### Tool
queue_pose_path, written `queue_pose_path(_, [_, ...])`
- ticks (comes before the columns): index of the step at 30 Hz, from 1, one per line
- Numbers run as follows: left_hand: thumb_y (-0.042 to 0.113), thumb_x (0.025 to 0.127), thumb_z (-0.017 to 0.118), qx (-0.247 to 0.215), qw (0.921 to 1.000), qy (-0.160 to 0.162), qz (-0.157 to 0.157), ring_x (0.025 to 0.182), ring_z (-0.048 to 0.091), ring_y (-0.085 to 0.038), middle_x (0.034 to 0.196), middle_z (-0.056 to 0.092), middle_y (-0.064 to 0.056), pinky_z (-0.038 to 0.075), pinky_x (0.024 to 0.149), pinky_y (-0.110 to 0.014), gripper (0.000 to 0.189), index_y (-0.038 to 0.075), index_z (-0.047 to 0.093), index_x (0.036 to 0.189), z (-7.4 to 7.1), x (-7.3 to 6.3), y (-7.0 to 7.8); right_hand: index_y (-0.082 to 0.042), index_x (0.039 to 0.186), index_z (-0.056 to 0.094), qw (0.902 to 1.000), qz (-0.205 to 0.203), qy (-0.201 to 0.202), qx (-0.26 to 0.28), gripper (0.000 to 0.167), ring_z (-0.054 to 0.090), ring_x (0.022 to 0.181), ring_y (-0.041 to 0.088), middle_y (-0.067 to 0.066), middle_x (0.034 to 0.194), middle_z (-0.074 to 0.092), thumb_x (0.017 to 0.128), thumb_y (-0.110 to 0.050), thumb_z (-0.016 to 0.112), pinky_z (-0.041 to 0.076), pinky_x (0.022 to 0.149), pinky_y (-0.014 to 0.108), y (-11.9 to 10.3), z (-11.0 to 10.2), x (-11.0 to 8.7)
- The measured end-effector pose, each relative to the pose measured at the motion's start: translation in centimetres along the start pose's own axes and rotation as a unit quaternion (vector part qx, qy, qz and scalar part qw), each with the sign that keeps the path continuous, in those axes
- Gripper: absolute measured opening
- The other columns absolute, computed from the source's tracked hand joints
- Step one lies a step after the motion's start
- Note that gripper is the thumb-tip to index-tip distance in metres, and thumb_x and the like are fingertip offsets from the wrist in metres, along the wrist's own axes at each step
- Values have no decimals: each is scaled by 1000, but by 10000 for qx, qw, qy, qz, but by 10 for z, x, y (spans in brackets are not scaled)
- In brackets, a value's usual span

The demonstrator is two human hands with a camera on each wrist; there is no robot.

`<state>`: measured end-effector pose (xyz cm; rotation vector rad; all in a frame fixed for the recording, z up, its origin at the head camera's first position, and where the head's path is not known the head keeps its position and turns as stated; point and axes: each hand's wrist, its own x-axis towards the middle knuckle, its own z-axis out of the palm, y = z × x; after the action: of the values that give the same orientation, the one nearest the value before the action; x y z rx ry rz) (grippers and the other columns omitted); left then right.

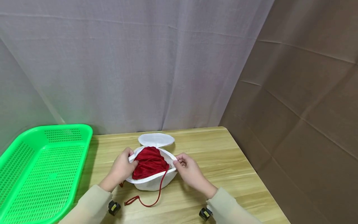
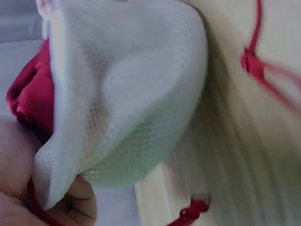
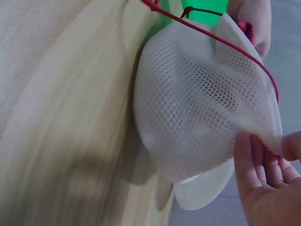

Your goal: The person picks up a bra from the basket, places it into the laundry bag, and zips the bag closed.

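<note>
A white mesh laundry bag (image 1: 151,185) stands on the wooden table, its mouth spread wide and its round flap lid (image 1: 156,139) folded back behind. Inside lies a bunched red drawstring pouch (image 1: 149,163) of soft cloth. One red cord (image 1: 160,189) hangs over the front rim, its looped end on the table. My left hand (image 1: 122,166) grips the left side of the rim, thumb inside beside the red cloth. On the opposite side my right hand (image 1: 190,172) pinches the rim between thumb and fingers; the right wrist view shows the mesh wall (image 3: 188,99) stretched from there.
At the left stands a large green plastic basket (image 1: 90,133) with slotted walls. Grey curtain (image 1: 126,68) hangs along the table's back edge, and brown cloth (image 1: 302,93) hangs on the right. Wood tabletop (image 1: 223,161) extends right of the bag.
</note>
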<state>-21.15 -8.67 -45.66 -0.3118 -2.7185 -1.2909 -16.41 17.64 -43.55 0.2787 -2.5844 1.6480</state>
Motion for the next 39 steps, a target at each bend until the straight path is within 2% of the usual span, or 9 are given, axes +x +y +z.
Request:
queue_pose_path(6, [-7,73,68,571,9950,623,529,66,49,-24,72,50,-3,43,59,-39,29,11,46,80,-11,4,-7,6,98,59,9996,-82,218,154,7,52,65,13,16,87,61,94,1,58,47,54,20,-32,-3,-6])
queue_pose_path(11, [-9,71,68,957,9866,860,1003,67,49,-25,78,48,-3,44,58,-41,31,11,46,81,-10,4,-5,4,98,60,9983,-126,551,139,6,51,65,10,12,86,61,93,0,60,44,53,19,-15,4,1])
queue_pose_path(13, [-6,73,70,936,9885,701,963,67,49,-24,77,49,-3,44,59,-39,30,11,47,82,-8,4,-4,4,98,60,9981,-126,575,186,7,55,68,12,10,86,61,93,-1,61,48,56,21,-3,9,7])
queue_pose_path(18, [11,79,76,774,9961,8,428,67,51,-20,78,54,-4,45,61,-37,27,6,54,94,-4,4,-3,1,95,61,9993,-137,345,110,7,58,72,15,7,84,61,93,-5,61,51,62,25,8,16,13])
queue_pose_path(23, [32,81,77,954,9942,-428,259,80,57,-26,88,62,-11,48,75,-43,45,-4,64,103,-3,8,-6,-2,95,62,9998,-20,162,-122,5,57,74,15,4,84,61,92,-6,61,50,63,23,10,20,14])
queue_pose_path(27, [42,77,79,1132,9884,-1015,17,84,61,-26,87,65,-11,50,78,-42,53,-3,65,99,2,14,-8,-2,96,62,9999,-91,102,-76,5,58,77,15,4,86,61,93,-5,61,51,66,24,9,22,14])
queue_pose_path(30, [41,70,85,1173,9819,-1478,-186,72,57,-21,76,61,-5,49,68,-38,50,0,62,89,5,15,-6,-3,97,62,9999,-134,9,-88,4,58,79,15,4,87,61,93,-5,61,51,67,25,8,26,14])
queue_pose_path(33, [33,63,90,922,9806,-1698,-316,65,50,-19,70,54,-3,44,62,-34,49,3,55,81,7,13,-2,-4,98,61,9998,-153,-78,-132,5,58,78,13,4,88,61,95,-7,60,51,68,24,7,29,13])
queue_pose_path(39, [12,62,89,134,9867,-1601,-226,69,51,-18,73,54,-5,47,65,-33,46,2,50,85,12,14,3,0,99,61,9998,-205,-78,-3,6,58,79,17,7,90,61,95,-5,59,51,68,24,-6,28,8])
